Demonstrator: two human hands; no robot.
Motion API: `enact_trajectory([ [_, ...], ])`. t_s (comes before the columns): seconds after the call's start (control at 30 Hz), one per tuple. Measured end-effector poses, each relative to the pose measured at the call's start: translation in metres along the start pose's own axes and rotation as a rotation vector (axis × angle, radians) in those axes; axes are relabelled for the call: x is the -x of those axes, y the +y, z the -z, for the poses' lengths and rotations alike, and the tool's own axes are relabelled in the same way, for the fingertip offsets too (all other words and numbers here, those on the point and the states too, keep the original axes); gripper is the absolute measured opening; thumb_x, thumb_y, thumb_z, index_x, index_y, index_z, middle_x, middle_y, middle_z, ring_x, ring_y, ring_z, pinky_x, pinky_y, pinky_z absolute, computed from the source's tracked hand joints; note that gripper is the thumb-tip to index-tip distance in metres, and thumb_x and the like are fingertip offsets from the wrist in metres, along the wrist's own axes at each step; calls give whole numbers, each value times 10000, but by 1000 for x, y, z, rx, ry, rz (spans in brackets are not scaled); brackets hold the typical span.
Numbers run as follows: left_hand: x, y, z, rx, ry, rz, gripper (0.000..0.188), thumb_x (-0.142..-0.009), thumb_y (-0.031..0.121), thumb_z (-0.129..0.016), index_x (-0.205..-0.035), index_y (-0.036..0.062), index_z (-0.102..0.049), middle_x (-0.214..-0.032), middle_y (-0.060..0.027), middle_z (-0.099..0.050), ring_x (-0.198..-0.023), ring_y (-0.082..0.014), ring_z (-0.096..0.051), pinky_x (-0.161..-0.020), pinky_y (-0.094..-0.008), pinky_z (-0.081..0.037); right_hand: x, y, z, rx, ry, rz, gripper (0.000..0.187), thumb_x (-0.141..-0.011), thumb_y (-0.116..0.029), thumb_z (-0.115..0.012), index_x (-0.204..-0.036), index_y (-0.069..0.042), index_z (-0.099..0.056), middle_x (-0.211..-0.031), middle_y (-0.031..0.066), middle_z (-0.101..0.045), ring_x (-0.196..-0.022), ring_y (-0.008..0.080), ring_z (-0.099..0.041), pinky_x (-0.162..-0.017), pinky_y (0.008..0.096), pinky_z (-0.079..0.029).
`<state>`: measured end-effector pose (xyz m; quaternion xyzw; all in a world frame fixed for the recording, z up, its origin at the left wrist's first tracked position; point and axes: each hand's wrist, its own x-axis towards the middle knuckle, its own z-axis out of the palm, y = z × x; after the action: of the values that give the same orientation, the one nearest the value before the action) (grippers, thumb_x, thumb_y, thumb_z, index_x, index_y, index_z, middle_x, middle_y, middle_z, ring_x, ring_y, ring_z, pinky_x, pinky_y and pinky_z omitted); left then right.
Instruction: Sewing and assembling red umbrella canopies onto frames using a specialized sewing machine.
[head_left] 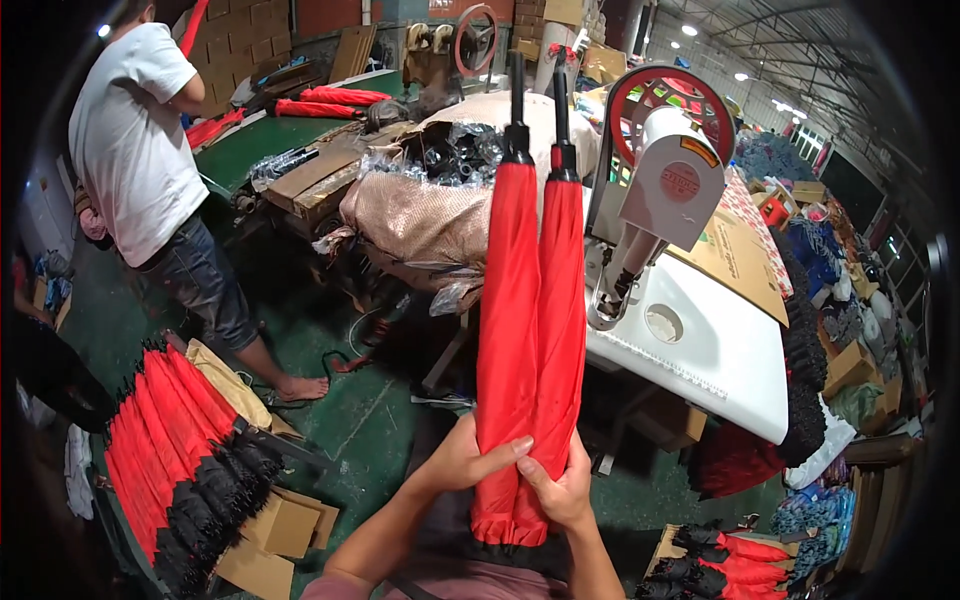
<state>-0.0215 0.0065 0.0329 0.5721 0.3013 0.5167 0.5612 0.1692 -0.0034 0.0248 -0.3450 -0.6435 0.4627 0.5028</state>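
Two closed red umbrellas (511, 300) stand upright side by side in front of me, their black shafts pointing up and away. My left hand (470, 455) wraps round the lower part of the left umbrella, thumb laid across the red cloth. From the other side my right hand (560, 485) grips the right umbrella (562, 300), its thumb meeting the left one in the middle. Below my hands the gathered red cloth ends at a dark edge. To the right of the umbrellas stands a white sewing machine (670, 185) with a red wheel.
The machine's white table (720, 350) reaches close on my right. At lower left lies a row of red and black umbrellas (180, 450) beside a cardboard box (275, 530); more umbrellas (740, 565) lie at lower right. A person (140, 150) in a white shirt stands at left near a green table (260, 150).
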Motion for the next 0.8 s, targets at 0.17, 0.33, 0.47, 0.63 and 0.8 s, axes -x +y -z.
enact_trajectory([
  [0.17, 11, -24, -6, 97, 12, 45, 473, -993, 123, -710, -1410, -26, -543, -1299, -87, -661, -1193, -156, -613, -1041, -336, -490, 0, 20, -2, -49, 61, 16, 682, -1012, -436, -678, -1414, 95, -534, -1399, 211, -585, -1288, 320, -581, -1116, 411, -430],
  [0.33, 9, -22, -7, 93, 30, 17, 512, -994, 122, -707, -1443, -17, -503, -1320, -86, -640, -1226, -159, -591, -1059, -339, -477, -4, 27, -6, -5, 126, 96, 745, -1022, -558, -607, -1388, 90, -561, -1372, 209, -603, -1287, 343, -575, -1111, 426, -425],
  [0.47, 6, -21, -9, 116, 65, 14, 595, -953, 120, -758, -1463, -16, -484, -1352, -89, -624, -1254, -168, -579, -1079, -347, -466, -11, 17, 2, -104, 145, -22, 602, -1004, -472, -660, -1274, 66, -655, -1340, 204, -628, -1248, 328, -583, -1085, 423, -436],
  [0.63, 0, -17, -9, 96, -4, 96, 690, -868, 121, -847, -1451, -12, -503, -1341, -90, -639, -1230, -167, -601, -1062, -348, -486, -36, 4, 30, 152, -51, 73, 404, -875, -286, -780, -1105, 43, -728, -1258, 188, -674, -1159, 289, -600, -1024, 414, -471],
  [0.8, 8, -15, 3, 7, -33, 139, 623, -836, 128, -879, -1368, -15, -588, -1244, -91, -698, -1125, -160, -656, -1001, -347, -532, -64, -17, 21, 305, -148, 231, 442, -755, -187, -862, -1103, 44, -719, -1199, 178, -698, -1115, 274, -627, -987, 416, -503],
])
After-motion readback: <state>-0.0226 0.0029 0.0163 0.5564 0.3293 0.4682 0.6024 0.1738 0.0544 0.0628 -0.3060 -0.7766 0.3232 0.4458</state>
